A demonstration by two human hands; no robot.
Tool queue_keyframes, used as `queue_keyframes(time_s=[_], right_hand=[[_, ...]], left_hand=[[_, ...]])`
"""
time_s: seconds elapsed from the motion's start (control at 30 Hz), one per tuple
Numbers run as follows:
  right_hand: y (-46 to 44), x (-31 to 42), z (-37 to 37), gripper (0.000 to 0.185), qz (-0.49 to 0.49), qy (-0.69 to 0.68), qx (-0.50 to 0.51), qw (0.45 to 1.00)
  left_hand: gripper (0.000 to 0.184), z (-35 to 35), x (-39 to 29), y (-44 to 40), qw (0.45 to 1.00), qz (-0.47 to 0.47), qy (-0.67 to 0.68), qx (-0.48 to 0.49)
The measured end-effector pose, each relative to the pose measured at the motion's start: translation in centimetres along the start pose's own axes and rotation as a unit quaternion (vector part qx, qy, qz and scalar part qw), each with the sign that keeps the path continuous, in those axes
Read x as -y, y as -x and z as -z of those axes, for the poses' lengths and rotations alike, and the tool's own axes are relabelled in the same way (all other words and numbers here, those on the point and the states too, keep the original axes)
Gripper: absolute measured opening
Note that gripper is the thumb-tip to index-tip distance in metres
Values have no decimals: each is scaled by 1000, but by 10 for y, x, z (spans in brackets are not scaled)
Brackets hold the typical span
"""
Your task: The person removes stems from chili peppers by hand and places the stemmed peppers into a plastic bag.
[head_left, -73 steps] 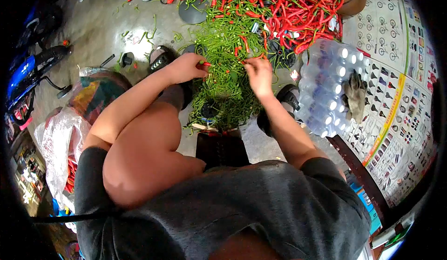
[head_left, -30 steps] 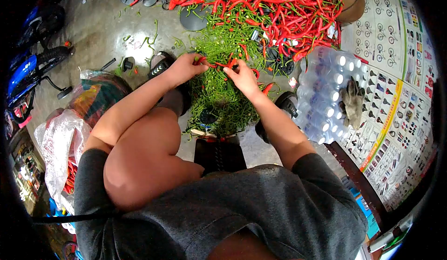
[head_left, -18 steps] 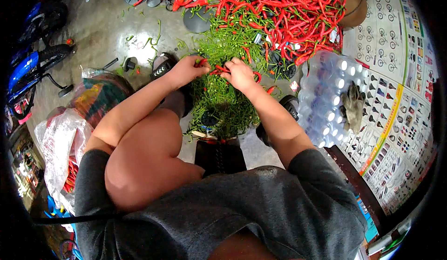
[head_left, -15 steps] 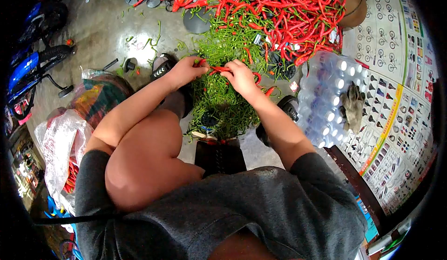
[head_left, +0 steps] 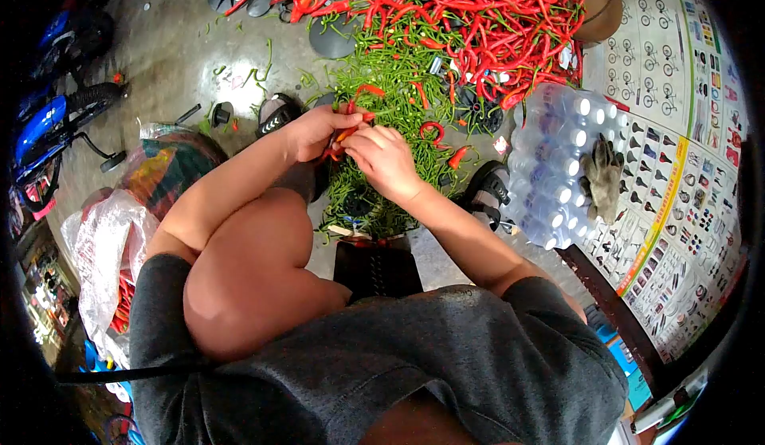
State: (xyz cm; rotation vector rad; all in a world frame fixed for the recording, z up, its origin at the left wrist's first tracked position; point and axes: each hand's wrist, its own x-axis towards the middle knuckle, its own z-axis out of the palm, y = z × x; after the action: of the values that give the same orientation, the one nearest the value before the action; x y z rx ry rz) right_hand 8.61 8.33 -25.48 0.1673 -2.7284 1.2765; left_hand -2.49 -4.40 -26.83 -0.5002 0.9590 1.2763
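Observation:
My left hand is closed around a few red chili peppers, whose ends stick out above the fingers. My right hand meets it, fingers pinched on an orange-red chili between the two hands; exactly how each finger grips is partly hidden. Beneath both hands lies a heap of green chili stems. A curled red chili rests on the stems just right of my right hand. Farther ahead spreads a large pile of red chilies.
At right, shrink-wrapped bottles stand beside a printed poster sheet, with a grey glove on top. A plastic bag holding red chilies is at left, near a blue bicycle. Black round discs lie on the floor.
My right hand has moved left and slightly down, close against my left hand. My left hand has shifted a little and turned, with chilies now pointing up from it.

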Motion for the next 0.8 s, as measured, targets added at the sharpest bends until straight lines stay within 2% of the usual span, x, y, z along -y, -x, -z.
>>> queue_keyframes(time_s=[0.1, 0.17, 0.23, 0.3, 0.33, 0.37, 0.43, 0.5, 0.57, 0.6, 0.67, 0.7, 0.77, 0.8], right_hand=[[0, -4, 0, 19, 7, -50, 43, 998], [1, -8, 5, 18, -48, -98, -48, 993], [-2, -13, 19, 21, -79, 30, -123, 989], [-5, -20, 26, 20, -96, 87, -78, 988], [-2, -28, 26, 17, -51, 103, -41, 992], [2, -31, 25, 17, -51, 104, -42, 992], [7, -32, 24, 12, -68, 35, 19, 997], [4, -23, 29, 13, -66, 38, 10, 997], [5, -17, 29, 12, -157, -12, 20, 987], [6, -18, 29, 12, -159, -11, 19, 987], [8, -24, 26, 11, -197, -118, 20, 973], [8, -25, 28, 11, -198, -117, 19, 973], [6, -27, 35, 9, -229, -273, 61, 932], [7, -30, 37, 10, -209, -311, 75, 924]], left_hand=[[21, -4, -2, 0, 996, -71, -55, -14], [18, 2, -4, -3, 993, -81, -89, -3], [14, 4, -4, -2, 989, -89, -122, 8], [12, 0, -2, -1, 978, -71, -195, -7], [12, -4, -1, 1, 981, -56, -187, -16], [12, -5, -2, 2, 980, -57, -188, -15], [16, -6, -4, 5, 974, -44, -224, -6], [16, -4, -3, 3, 972, -47, -232, -4], [17, 1, -3, -1, 966, -61, -253, 9], [17, 0, -3, -1, 965, -60, -254, 10], [17, -1, -6, 0, 957, -62, -283, 21], [17, -1, -8, 1, 957, -62, -284, 22], [18, -1, -9, 5, 968, -47, -225, 97], [18, -1, -9, 6, 968, -46, -225, 97]])
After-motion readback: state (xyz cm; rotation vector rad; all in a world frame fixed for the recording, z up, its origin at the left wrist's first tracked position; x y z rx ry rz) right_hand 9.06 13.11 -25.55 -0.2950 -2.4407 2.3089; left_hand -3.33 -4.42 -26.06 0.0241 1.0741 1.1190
